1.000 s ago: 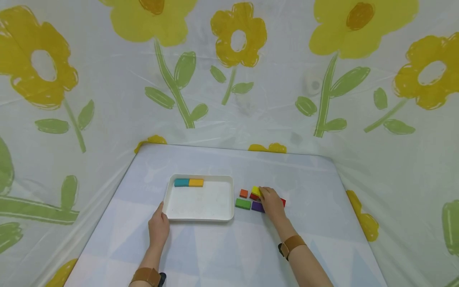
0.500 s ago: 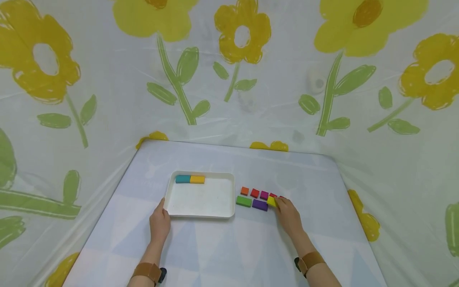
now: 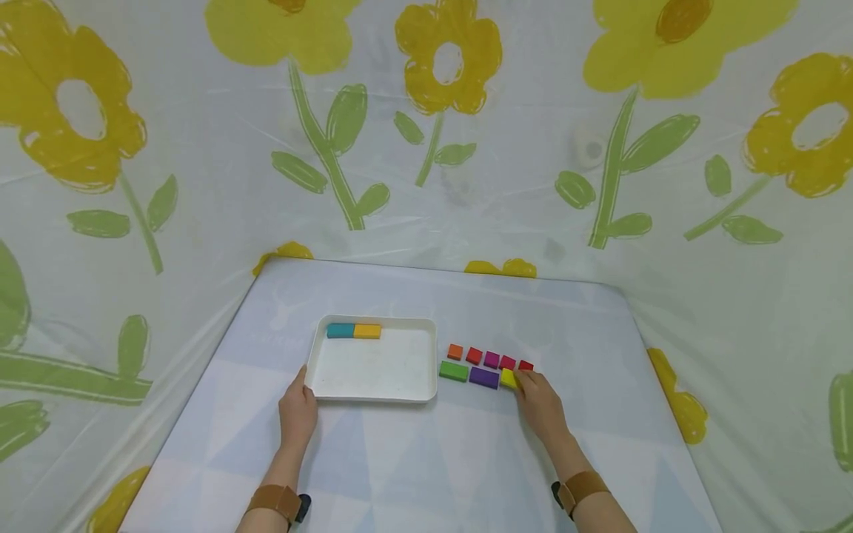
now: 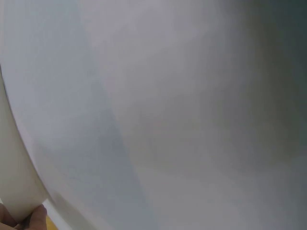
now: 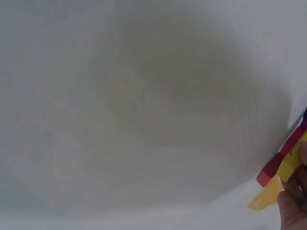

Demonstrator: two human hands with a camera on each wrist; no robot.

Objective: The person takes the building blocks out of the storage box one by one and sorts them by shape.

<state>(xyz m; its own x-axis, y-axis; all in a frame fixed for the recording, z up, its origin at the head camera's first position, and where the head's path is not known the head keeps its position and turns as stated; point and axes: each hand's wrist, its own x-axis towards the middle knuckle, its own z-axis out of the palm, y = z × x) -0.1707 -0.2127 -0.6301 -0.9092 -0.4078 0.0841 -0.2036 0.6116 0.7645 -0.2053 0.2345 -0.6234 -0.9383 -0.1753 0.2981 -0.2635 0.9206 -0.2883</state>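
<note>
At its near left corner, a shallow white tray [image 3: 373,377] is gripped by my left hand [image 3: 298,411]; the left wrist view shows the fingertips [image 4: 38,218] right at the tray's wall [image 4: 19,167]. Inside, a teal block [image 3: 340,331] and an orange-yellow block [image 3: 367,332] lie end to end along the far wall. My right hand [image 3: 541,406] pinches a yellow block [image 3: 508,378], partly hidden by the fingers, at the right end of a row with a purple block [image 3: 483,377] and a green block [image 3: 453,371]. The right wrist view catches the yellow block [image 5: 290,165] beside red ones.
Behind that row stands a line of small blocks: orange [image 3: 455,352], red [image 3: 474,356], magenta [image 3: 492,360], pinkish red [image 3: 508,363] and another red [image 3: 526,366]. A pale patterned cloth covers the table [image 3: 400,474]. Flowered fabric [image 3: 506,192] hangs behind and at the sides.
My right hand has carried the yellow block rightward from over the small blocks, then slightly down to the end of the front row. The left hand keeps its grip on the tray.
</note>
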